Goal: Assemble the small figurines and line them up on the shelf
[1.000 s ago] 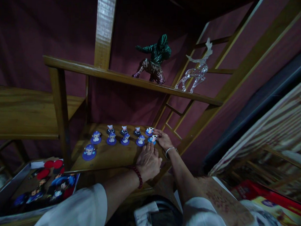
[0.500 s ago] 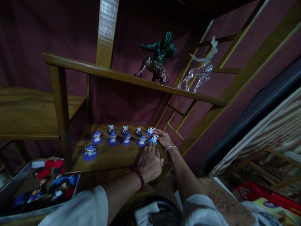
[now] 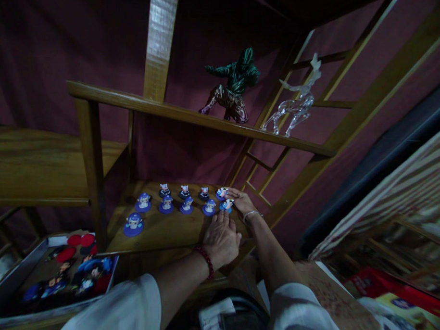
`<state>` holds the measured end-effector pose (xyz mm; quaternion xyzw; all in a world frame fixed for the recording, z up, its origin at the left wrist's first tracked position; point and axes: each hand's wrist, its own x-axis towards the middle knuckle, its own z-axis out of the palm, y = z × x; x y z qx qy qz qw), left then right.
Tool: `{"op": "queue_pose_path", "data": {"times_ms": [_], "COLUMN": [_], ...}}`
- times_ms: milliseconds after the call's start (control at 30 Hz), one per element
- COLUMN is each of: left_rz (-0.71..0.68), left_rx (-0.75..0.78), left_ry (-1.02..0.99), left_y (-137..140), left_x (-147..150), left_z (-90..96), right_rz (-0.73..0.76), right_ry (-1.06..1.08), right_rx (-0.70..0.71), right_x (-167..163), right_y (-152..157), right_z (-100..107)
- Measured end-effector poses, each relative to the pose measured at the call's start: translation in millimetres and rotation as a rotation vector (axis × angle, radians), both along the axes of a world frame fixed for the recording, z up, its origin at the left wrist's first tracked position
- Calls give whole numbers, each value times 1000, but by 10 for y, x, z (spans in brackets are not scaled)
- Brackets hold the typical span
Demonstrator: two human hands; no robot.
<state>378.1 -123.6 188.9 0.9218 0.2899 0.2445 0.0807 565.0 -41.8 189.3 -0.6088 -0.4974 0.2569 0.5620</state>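
Small glossy figurines with rounded heads stand on flat, disc-like bases across a smooth varnished wooden shelf [image 3: 167, 233]. At its right end, a pink-and-white figurine on a light-blue base [image 3: 226, 205] stands just nearer than a similar far-right figurine [image 3: 222, 192]. The left hand [image 3: 222, 238] lies palm down, fingers extended and close together, its tips at the near side of the light-blue base; whether they press on it is unclear. The right hand [image 3: 242, 203] reaches in from the right, loosely open with fingers outstretched, its tips at the right side of the far-right figurine; I cannot tell whether it grips anything. A red beaded bracelet [image 3: 207, 263] rings the left wrist, a slim silvery bangle [image 3: 253, 214] the right. Three dark-based figures [image 3: 184, 191] form the far row, with purple-based figures [image 3: 186, 205] nearer and to the left. A thick wooden upper board [image 3: 171, 111] roofs this space, bearing a crouching statuette [image 3: 239, 84] with a metallic green top and a clear, glassy deer [image 3: 294, 109]. A square post [image 3: 90, 165] bounds the shelf on the left, and angular wooden latticework [image 3: 258, 160] closes it on the right, just beyond the right hand. Near left, a shallow pale-walled box [image 3: 52, 309] holds jumbled figures and round red discs [image 3: 87, 239]. Striped cloth [image 3: 395, 195] hangs at far right.
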Motion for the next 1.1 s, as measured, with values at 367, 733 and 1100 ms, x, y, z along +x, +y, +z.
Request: {"op": "queue_pose_path", "data": {"times_ms": [367,733,1100], "left_rz": [-11,-3,-19], "left_rx": [-11,-24,-23], "left_ry": [8,4,-29], "left_y": [9,4,-24], "left_x": [-6,-5,-43], "left_z": [19,23,58], "right_rz": [11,-30,-102], "right_ry": [104,57,-31], "right_rx": [-83,-10,34], "right_x": [-54,-14,-89], "right_y": [-21,-37,-217], "right_z": [69,108,270]}}
